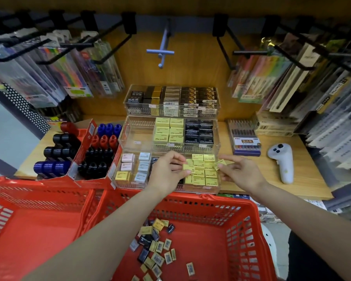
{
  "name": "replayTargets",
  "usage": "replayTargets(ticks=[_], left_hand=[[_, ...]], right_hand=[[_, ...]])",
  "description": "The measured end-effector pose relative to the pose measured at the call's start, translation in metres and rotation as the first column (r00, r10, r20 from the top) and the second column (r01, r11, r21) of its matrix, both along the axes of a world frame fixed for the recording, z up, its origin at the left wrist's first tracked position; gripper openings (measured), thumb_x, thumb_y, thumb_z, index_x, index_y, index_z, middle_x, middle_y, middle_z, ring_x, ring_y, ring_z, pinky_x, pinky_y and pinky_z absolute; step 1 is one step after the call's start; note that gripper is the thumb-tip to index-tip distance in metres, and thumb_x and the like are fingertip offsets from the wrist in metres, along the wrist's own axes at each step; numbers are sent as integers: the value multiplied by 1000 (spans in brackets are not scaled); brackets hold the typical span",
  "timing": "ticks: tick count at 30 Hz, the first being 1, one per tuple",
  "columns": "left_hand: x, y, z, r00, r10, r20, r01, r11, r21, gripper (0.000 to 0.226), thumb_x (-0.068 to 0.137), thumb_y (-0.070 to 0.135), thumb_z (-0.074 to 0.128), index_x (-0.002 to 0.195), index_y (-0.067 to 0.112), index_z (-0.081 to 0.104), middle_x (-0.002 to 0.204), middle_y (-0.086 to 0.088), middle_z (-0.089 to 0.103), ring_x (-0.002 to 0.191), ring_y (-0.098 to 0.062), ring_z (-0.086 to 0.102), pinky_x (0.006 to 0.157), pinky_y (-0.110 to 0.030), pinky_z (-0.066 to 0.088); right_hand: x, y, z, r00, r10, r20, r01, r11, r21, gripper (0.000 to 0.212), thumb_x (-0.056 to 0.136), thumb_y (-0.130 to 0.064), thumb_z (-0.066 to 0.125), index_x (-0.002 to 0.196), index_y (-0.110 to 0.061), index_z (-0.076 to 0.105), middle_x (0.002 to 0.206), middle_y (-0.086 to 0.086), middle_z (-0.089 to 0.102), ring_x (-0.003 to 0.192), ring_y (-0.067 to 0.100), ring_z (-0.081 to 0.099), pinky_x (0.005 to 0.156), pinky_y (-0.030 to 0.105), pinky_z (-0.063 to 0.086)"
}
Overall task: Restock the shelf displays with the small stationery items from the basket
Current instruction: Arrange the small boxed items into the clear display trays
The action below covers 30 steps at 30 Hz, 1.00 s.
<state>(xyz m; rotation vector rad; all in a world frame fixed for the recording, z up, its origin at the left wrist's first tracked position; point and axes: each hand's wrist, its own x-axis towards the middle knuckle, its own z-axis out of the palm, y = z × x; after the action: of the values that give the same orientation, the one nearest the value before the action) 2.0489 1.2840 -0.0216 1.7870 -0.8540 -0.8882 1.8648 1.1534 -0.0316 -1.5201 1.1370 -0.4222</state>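
Observation:
A clear three-tier display (128, 138) stands on the wooden shelf, holding small yellow, black, pink and pale blue erasers. Over its front tier, my left hand (166, 171) pinches a yellow eraser (188, 168) at the edge of the yellow stack (207, 175). My right hand (239, 171) pinches another yellow eraser (219, 164) just right of that stack. Below, the red basket (247, 211) holds several loose yellow and black erasers (156, 248) on its floor.
Red cardboard boxes of black, blue and red rolls (77, 153) sit left of the display. A pen set box (244, 138) and a white controller (282, 161) lie to the right. Packaged pens hang on hooks (160, 51) above. A second red basket (28, 216) is at left.

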Motion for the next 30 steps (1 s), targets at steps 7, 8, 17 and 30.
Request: replayTargets(ticks=[7,8,17,30], left_hand=[[0,8,-3,994,-32,107,26,998,64,18,84,10,76,93,20,63,102,12,65,93,5,59,69,-16,47],[0,9,-3,988,-53,146,43,997,71,20,84,9,76,93,20,63,100,12,64,93,3,59,69,-15,47],[-2,3,5,942,-127,312,131,991,6,24,84,10,76,95,24,61,97,13,63,96,-4,60,87,-19,52],[-20,-22,-3,656,-240,716,248,964,97,18,81,30,78,97,26,72,109,14,66,106,-13,45,96,-34,34]], right_hand=[[-4,2,6,946,37,-321,-175,893,-414,26,78,-35,80,102,-27,72,93,-10,66,74,-1,64,60,5,44],[-3,2,6,938,29,-345,-201,857,-475,29,77,-36,80,103,-25,73,90,-10,64,74,-2,61,59,3,41],[14,12,0,928,-96,-361,-170,754,-635,38,77,-43,78,106,-19,72,91,-7,67,80,10,62,69,27,50],[13,15,-10,923,-27,-384,-270,663,-698,29,80,-37,78,104,-23,71,103,-8,64,89,13,63,70,24,47]])
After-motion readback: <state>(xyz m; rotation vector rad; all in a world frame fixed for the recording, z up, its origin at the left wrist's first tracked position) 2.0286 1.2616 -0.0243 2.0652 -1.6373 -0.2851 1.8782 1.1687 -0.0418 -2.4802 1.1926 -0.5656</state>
